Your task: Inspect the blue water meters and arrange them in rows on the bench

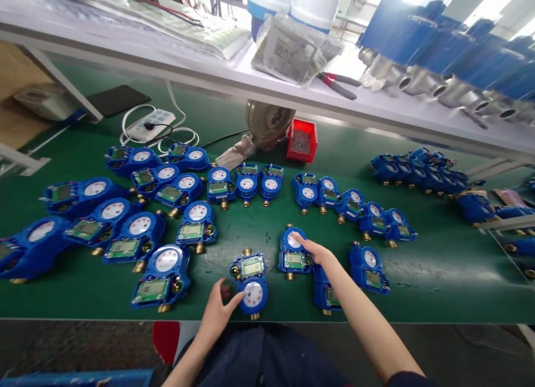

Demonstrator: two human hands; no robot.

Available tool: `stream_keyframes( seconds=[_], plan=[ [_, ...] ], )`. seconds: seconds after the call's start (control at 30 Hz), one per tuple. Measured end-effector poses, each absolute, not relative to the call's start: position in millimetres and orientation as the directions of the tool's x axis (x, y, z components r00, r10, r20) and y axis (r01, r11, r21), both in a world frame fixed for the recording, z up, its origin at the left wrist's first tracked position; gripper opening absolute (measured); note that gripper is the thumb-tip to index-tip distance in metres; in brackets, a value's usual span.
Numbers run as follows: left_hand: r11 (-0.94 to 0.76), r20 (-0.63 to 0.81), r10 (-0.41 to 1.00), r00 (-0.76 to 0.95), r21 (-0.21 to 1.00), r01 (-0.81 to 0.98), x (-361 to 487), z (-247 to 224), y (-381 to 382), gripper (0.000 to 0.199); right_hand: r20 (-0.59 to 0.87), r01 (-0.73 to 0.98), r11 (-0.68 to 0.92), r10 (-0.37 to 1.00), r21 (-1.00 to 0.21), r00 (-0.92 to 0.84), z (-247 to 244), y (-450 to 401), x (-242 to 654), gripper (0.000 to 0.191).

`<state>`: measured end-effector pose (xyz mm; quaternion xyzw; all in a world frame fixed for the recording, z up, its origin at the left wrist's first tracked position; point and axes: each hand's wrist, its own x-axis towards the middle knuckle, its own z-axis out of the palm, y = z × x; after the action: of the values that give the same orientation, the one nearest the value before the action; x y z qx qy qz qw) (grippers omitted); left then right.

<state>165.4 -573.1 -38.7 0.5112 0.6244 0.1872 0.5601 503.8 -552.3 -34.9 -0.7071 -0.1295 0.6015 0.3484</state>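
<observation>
Blue water meters with white round dials, brass ends and exposed green circuit boards fill the green bench. My left hand point(218, 308) is beside the near-centre water meter point(253, 293); its thumb reaches the dial's edge while the other fingers curl apart from the casing. That meter's dial faces me, its board and display on the far side. To the right, my right hand point(314, 250) grips another water meter point(293, 259), a digit lying across its dial and the remaining fingers largely hidden. Beneath my right forearm, a further water meter point(321, 289) is partly covered.
More meters stand in groups on the left point(140, 225) and right point(371, 209). Behind them are a red bin point(314, 147) of small parts, a power tool point(267, 122) and a power strip point(152, 124). Overhead, a shelf point(200, 78) carries pliers point(336, 86) and large blue-topped metal fittings.
</observation>
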Motion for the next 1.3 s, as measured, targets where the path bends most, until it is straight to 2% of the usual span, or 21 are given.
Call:
stream_keyframes(
  seconds=[0.07, 0.1, 0.2, 0.37, 0.53, 0.67, 0.83, 0.97, 1.13, 1.23, 1.3],
  plan=[
    [0.616, -0.668, 0.699, 0.257, 0.744, 0.258, 174, -49, -570, 0.085, -0.8, -0.281, -0.75, 0.58, -0.599, 0.155, -30, -551, 501, 0.05],
    [0.678, -0.694, 0.643, 0.324, 0.713, 0.181, 178, -50, -569, 0.083, -0.814, -0.303, -0.76, 0.567, -0.575, 0.123, -29, -551, 499, 0.052],
    [0.728, -0.664, 0.592, 0.457, 0.684, 0.05, 185, -44, -567, 0.067, -0.826, -0.369, -0.752, 0.556, -0.546, 0.09, -28, -552, 496, 0.054],
    [0.733, -0.677, 0.566, 0.47, 0.675, 0.089, 183, -52, -566, 0.061, -0.809, -0.428, -0.705, 0.576, -0.565, 0.12, -10, -547, 504, 0.053],
    [0.72, -0.649, 0.555, 0.52, 0.688, 0.092, 206, -69, -562, 0.062, -0.744, -0.473, -0.617, 0.655, -0.629, 0.134, 41, -531, 520, 0.051],
    [0.721, -0.623, 0.545, 0.561, 0.69, 0.064, 244, -76, -568, 0.07, -0.681, -0.514, -0.553, 0.728, -0.656, 0.085, 78, -514, 515, 0.048],
    [0.73, -0.597, 0.565, 0.569, 0.683, -0.009, 275, -83, -578, 0.083, -0.655, -0.545, -0.54, 0.755, -0.641, 0.022, 96, -489, 475, 0.042],
    [0.677, -0.522, 0.614, 0.592, 0.734, -0.055, 271, -90, -580, 0.093, -0.65, -0.566, -0.604, 0.745, -0.561, -0.15, 96, -471, 428, 0.051],
    [0.635, -0.488, 0.61, 0.625, 0.773, -0.016, 248, -98, -578, 0.093, -0.583, -0.678, -0.636, 0.726, -0.369, -0.364, 92, -459, 384, 0.057],
    [0.609, -0.495, 0.6, 0.628, 0.792, 0.042, 236, -99, -577, 0.089, -0.608, -0.71, -0.657, 0.679, -0.253, -0.412, 92, -457, 372, 0.06],
    [0.593, -0.496, 0.6, 0.628, 0.802, 0.067, 229, -98, -576, 0.085, -0.643, -0.737, -0.637, 0.665, -0.225, -0.379, 92, -454, 369, 0.059]
  ],
)
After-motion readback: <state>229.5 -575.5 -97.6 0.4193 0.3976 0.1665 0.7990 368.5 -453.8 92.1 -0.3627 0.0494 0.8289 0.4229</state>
